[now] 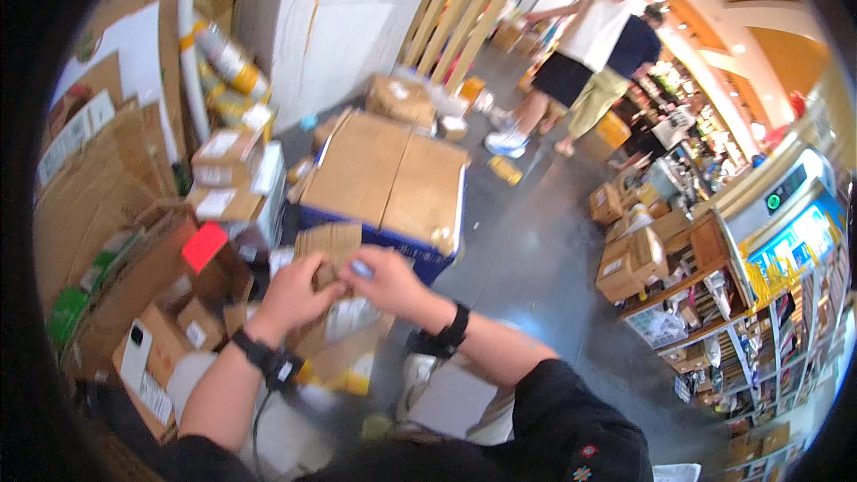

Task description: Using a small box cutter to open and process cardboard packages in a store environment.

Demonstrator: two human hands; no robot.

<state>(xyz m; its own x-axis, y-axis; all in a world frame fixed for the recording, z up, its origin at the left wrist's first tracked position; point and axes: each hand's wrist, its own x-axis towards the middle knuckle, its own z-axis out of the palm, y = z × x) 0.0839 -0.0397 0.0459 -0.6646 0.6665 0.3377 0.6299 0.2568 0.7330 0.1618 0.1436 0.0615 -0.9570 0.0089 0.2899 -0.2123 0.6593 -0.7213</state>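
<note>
In front of me, both hands are close together over a small brown cardboard box (330, 239) with a raised flap. My left hand (293, 295) has its fingers closed on the box's near left edge. Just to its right, my right hand (391, 282) is closed in a pinch around a small pale-blue object (361, 270), too blurred to name. Its fingertips nearly meet those of the left at the cardboard. The fingers hide part of the box. A large blue carton (384, 174) with brown top flaps stands just beyond.
At the left an open carton holds parcels, a white phone-like item (137, 353) and a red card (204, 246). Stacked boxes (228, 156) stand behind it. Packed shelves (741, 330) and parcels (631, 263) line the right. Two people (589, 27) stand in the far aisle.
</note>
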